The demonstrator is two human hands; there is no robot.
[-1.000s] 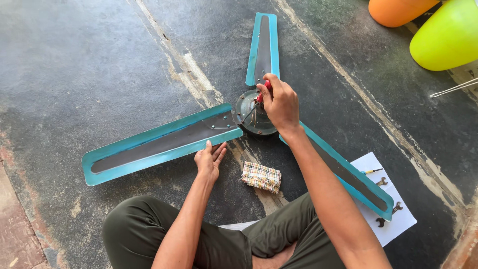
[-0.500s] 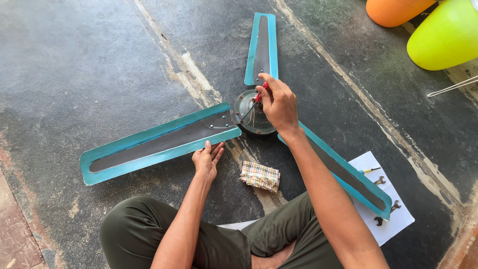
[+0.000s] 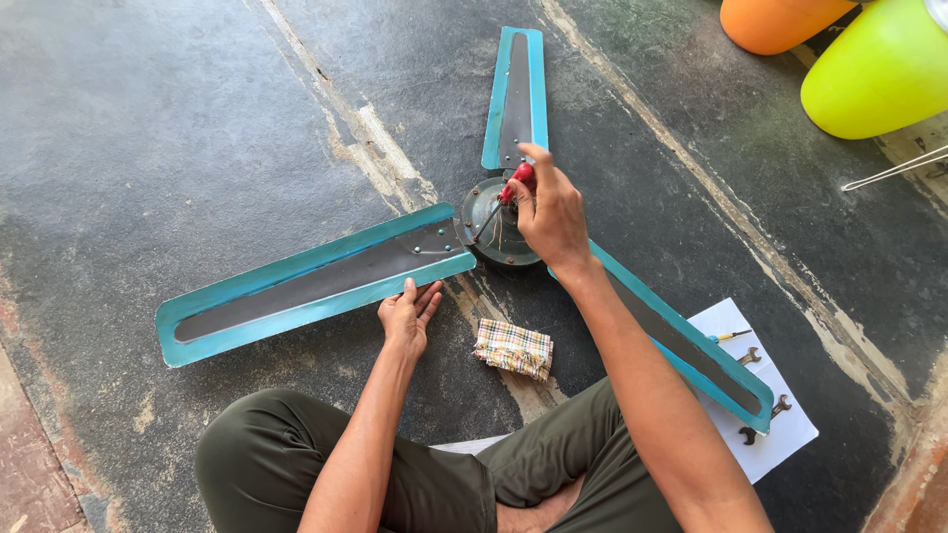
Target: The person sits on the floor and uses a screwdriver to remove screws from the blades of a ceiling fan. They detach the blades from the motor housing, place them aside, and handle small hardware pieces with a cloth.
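A three-bladed ceiling fan lies flat on the dark floor, its blades teal-edged with grey middles. My right hand (image 3: 553,212) holds a red-handled screwdriver (image 3: 509,192), its tip angled down to the left onto the round metal hub (image 3: 489,247). My left hand (image 3: 407,316) rests flat, fingers apart, on the floor against the near edge of the left blade (image 3: 306,286). The far blade (image 3: 515,94) points away from me. My right forearm crosses over the right blade (image 3: 691,355).
A folded checked cloth (image 3: 513,347) lies just below the hub. A white paper sheet (image 3: 770,434) at right carries small spanners (image 3: 765,419) and a small screwdriver. Orange (image 3: 775,22) and yellow-green (image 3: 879,74) containers stand top right. My crossed legs fill the bottom.
My right hand has tilted the screwdriver at the hub and shifted slightly. The left hand stays pressed by the left blade.
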